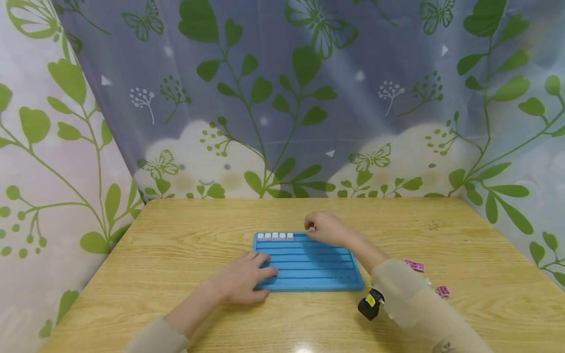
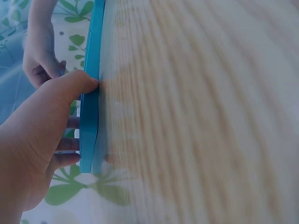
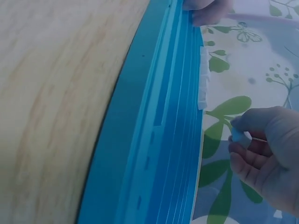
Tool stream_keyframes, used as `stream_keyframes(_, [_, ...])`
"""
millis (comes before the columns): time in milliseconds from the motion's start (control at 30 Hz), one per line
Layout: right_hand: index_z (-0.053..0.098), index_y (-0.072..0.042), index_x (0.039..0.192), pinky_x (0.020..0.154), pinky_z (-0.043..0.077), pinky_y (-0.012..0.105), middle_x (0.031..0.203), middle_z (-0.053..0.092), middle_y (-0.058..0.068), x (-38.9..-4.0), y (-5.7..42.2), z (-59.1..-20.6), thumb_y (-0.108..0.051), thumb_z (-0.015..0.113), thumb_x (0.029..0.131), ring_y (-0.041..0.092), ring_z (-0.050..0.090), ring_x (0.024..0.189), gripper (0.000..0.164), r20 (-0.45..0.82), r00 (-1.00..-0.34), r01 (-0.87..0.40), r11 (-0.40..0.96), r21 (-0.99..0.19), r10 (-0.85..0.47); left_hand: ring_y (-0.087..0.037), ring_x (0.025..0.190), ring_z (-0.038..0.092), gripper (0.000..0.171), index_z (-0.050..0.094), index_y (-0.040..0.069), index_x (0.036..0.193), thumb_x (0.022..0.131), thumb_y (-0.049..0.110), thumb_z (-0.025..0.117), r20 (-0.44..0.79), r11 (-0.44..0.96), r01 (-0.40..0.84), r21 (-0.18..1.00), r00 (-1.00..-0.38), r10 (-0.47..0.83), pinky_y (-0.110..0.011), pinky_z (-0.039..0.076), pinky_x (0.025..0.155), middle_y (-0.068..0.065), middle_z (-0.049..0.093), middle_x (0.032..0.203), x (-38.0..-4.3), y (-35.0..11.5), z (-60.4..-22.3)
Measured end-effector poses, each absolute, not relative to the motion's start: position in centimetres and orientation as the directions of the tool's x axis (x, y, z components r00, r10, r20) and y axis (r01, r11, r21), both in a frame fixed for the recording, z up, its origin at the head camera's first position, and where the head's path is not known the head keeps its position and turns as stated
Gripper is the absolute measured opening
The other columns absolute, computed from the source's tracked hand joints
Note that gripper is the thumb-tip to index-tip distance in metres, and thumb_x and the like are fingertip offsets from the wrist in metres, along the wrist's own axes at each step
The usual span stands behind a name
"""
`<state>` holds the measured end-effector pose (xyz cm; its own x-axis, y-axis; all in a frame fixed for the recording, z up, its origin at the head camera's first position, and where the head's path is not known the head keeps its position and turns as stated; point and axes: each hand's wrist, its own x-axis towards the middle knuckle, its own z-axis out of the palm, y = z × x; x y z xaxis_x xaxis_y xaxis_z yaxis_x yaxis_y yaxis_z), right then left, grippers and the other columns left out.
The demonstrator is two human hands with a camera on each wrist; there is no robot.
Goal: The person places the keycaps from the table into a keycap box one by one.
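Observation:
A blue ridged tray (image 1: 309, 273) lies on the wooden table, with a short row of small white letter tiles (image 1: 275, 237) in the left part of its top slot. My left hand (image 1: 245, 278) rests on the tray's left end with its fingers spread; its thumb touches the near side edge in the left wrist view. Over the far edge, right of the row, my right hand (image 1: 327, 229) pinches a small white tile (image 3: 241, 136) between thumb and fingertips. The face of that tile is hidden by the fingers in the head view.
Pink pieces (image 1: 415, 265) lie on the table (image 1: 190, 225) to the right, beside the right forearm, along with another pink piece (image 1: 443, 291). A black wrist device (image 1: 371, 305) hangs at the right sleeve. A leaf-patterned curtain (image 1: 282, 98) stands behind the table.

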<state>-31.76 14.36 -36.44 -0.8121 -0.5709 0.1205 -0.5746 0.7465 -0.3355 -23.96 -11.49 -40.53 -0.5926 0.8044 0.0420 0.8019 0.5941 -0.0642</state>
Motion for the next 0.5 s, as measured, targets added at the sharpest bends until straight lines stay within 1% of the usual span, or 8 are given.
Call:
stream_keyframes(133, [0.063, -0.003, 0.092, 0.071, 0.047, 0.032, 0.089, 0.06, 0.006, -31.99, 13.77, -36.65, -0.005, 0.062, 0.083, 0.019, 0.055, 0.081, 0.009, 0.121, -0.803, -0.592, 0.755, -0.282, -0.584, -0.023, 0.109, 0.045, 0.044, 0.054, 0.022, 0.128, 0.089, 0.043, 0.053, 0.046, 0.591, 0.804, -0.061, -0.589, 0.807, -0.042, 0.039, 0.094, -0.008, 0.047, 0.123, -23.94, -11.47, -40.61])
stream_keyframes(233, [0.063, -0.002, 0.097, 0.069, 0.046, 0.032, 0.089, 0.059, 0.006, -32.05, 13.57, -36.87, -0.005, 0.062, 0.085, 0.019, 0.053, 0.08, 0.013, 0.119, -0.795, -0.602, 0.747, -0.283, -0.595, -0.023, 0.108, 0.045, 0.044, 0.054, 0.022, 0.127, 0.089, 0.043, 0.053, 0.053, 0.587, 0.807, -0.063, -0.585, 0.809, -0.041, 0.04, 0.093, -0.007, 0.048, 0.122, -23.93, -11.46, -40.67])
stream_keyframes(333, [0.063, -0.001, 0.1, 0.071, 0.047, 0.033, 0.091, 0.06, 0.007, -32.07, 13.59, -37.07, -0.006, 0.063, 0.085, 0.021, 0.055, 0.083, 0.015, 0.13, -0.786, -0.613, 0.735, -0.288, -0.604, -0.023, 0.107, 0.046, 0.044, 0.054, 0.022, 0.127, 0.088, 0.042, 0.053, 0.057, 0.588, 0.806, -0.065, -0.586, 0.809, -0.041, 0.04, 0.093, -0.007, 0.048, 0.121, -23.95, -11.49, -40.73])
stream_keyframes(433, [0.064, -0.001, 0.097, 0.071, 0.048, 0.032, 0.09, 0.061, 0.006, -32.14, 13.69, -37.2, -0.006, 0.064, 0.085, 0.022, 0.057, 0.084, 0.013, 0.153, -0.776, -0.627, 0.724, -0.286, -0.612, -0.023, 0.107, 0.046, 0.044, 0.054, 0.022, 0.127, 0.088, 0.042, 0.053, 0.058, 0.592, 0.803, -0.069, -0.589, 0.806, -0.041, 0.04, 0.093, -0.007, 0.048, 0.122, -24.0, -11.53, -40.74])
stream_keyframes(500, [0.064, -0.002, 0.093, 0.069, 0.047, 0.031, 0.088, 0.06, 0.006, -32.24, 13.78, -37.29, -0.006, 0.064, 0.085, 0.02, 0.056, 0.081, 0.01, 0.166, -0.77, -0.635, 0.717, -0.287, -0.616, -0.023, 0.108, 0.046, 0.044, 0.054, 0.022, 0.127, 0.088, 0.042, 0.053, 0.059, 0.593, 0.801, -0.074, -0.59, 0.805, -0.041, 0.04, 0.093, -0.008, 0.048, 0.122, -24.02, -11.54, -40.7])
